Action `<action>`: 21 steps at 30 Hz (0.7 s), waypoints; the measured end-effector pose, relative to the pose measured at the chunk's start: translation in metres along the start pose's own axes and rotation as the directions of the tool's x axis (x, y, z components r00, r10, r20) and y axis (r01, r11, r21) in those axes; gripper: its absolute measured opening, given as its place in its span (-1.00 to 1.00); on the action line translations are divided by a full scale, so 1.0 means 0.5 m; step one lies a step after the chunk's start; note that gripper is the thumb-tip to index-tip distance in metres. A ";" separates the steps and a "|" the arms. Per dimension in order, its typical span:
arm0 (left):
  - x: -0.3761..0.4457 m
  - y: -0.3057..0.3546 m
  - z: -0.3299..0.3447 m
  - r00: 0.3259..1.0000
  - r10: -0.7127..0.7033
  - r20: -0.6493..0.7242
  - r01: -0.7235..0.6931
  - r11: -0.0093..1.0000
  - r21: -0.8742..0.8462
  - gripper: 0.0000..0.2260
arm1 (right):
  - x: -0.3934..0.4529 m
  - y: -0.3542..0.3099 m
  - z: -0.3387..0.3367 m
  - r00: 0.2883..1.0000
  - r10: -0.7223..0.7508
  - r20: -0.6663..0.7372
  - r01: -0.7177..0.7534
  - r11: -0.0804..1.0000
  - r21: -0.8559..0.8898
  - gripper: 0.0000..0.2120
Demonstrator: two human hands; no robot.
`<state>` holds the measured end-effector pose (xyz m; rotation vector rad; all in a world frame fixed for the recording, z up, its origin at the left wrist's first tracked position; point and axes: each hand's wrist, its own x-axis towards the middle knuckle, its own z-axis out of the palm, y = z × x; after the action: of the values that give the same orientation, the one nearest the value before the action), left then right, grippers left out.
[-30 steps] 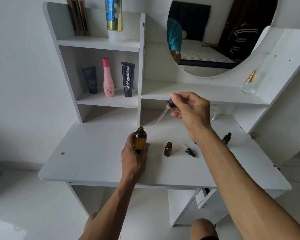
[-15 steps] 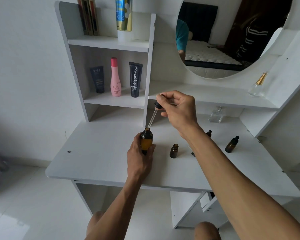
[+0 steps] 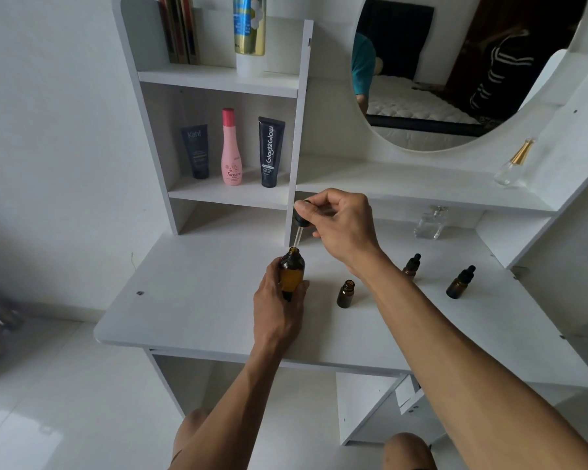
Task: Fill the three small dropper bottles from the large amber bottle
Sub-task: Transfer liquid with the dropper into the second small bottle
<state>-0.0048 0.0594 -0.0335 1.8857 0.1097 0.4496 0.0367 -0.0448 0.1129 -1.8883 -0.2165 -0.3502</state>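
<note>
The large amber bottle (image 3: 291,273) stands uncapped on the white desk (image 3: 197,300), gripped around its body by my left hand (image 3: 277,307). My right hand (image 3: 342,225) pinches the black bulb of a glass dropper (image 3: 299,228), whose tip sits in the bottle's mouth. To the right stands an open small amber bottle (image 3: 345,294). Two capped small dropper bottles stand further right, one (image 3: 411,265) just behind my right forearm and one (image 3: 460,283) near the desk's right side. The loose small dropper cap seen earlier is hidden by my forearm.
A clear perfume bottle (image 3: 430,222) stands at the back of the desk under a shelf. Another clear bottle with a gold neck (image 3: 514,164) lies on the shelf above. Tubes and a pink bottle (image 3: 232,147) fill the left cubby. A round mirror (image 3: 455,69) hangs above.
My right hand brought the dropper leftward and down, from tilted in the air to upright with its tip in the large bottle's mouth. My left hand stayed on the bottle.
</note>
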 end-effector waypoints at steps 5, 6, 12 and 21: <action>0.000 -0.004 0.002 1.000 -0.003 -0.001 0.003 1.000 0.014 -0.52 | -0.005 0.002 0.007 1.000 -0.007 0.005 0.007 0.999 -0.044 -0.86; 0.000 -0.004 0.002 1.000 -0.001 -0.001 0.001 1.000 0.017 -0.52 | -0.005 0.001 0.006 1.000 -0.012 0.002 0.012 0.999 -0.051 -0.86; 0.000 -0.001 0.000 1.000 0.008 -0.001 -0.008 1.000 0.019 -0.54 | -0.001 -0.017 -0.008 0.999 -0.028 -0.018 0.027 0.999 -0.039 -0.86; 0.001 0.003 -0.002 1.000 0.021 -0.004 -0.021 1.000 0.022 -0.56 | 0.002 -0.033 -0.018 0.999 -0.034 -0.033 0.034 0.999 -0.006 -0.91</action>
<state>-0.0050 0.0597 -0.0316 1.9093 0.0987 0.4688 0.0314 -0.0480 0.1306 -1.8844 -0.2264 -0.4049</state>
